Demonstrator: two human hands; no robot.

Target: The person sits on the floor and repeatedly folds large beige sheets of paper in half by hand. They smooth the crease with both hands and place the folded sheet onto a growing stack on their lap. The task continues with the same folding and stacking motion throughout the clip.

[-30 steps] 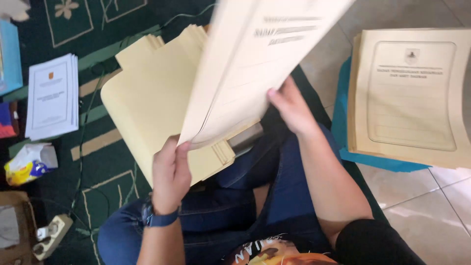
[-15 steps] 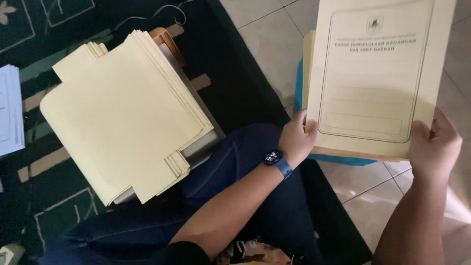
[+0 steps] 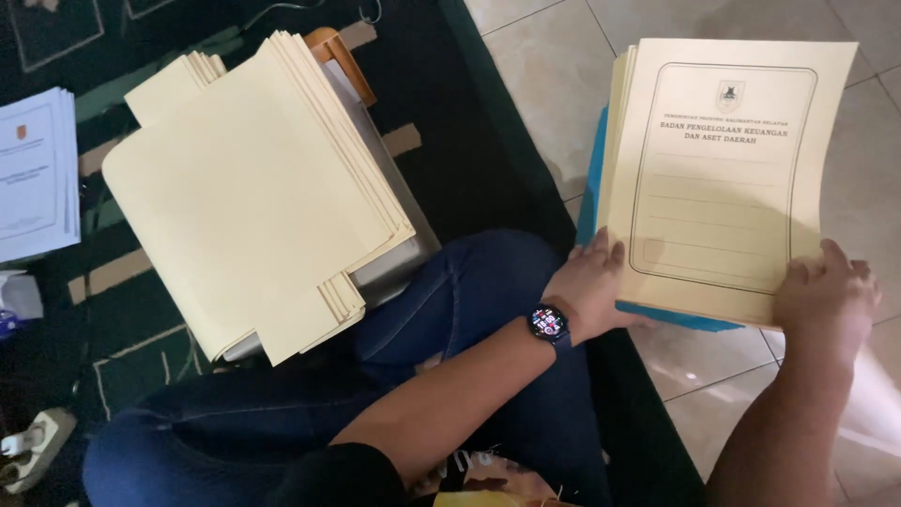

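I hold a cream folder (image 3: 727, 178) with both hands. My left hand (image 3: 591, 286) grips its near left corner, thumb on top. My right hand (image 3: 826, 296) grips its near right corner, fingers curled over the edge. The folder has a printed frame and a small crest on its front. It lies on top of a small stack of the same folders (image 3: 615, 122), and its edges almost line up with them. That stack rests on a blue thing (image 3: 589, 188) on the tiled floor (image 3: 554, 84), at my right side.

By my left knee, on the green rug (image 3: 469, 141), sits a big pile of plain cream folders (image 3: 253, 188) on a grey tray (image 3: 394, 268). A stack of white papers (image 3: 38, 169) lies at the rug's far left edge.

I think I am at the putting-down step: the folder is on its stack and I am squaring it up. Next I would need to let go with both hands and reach back to the big pile for another one.
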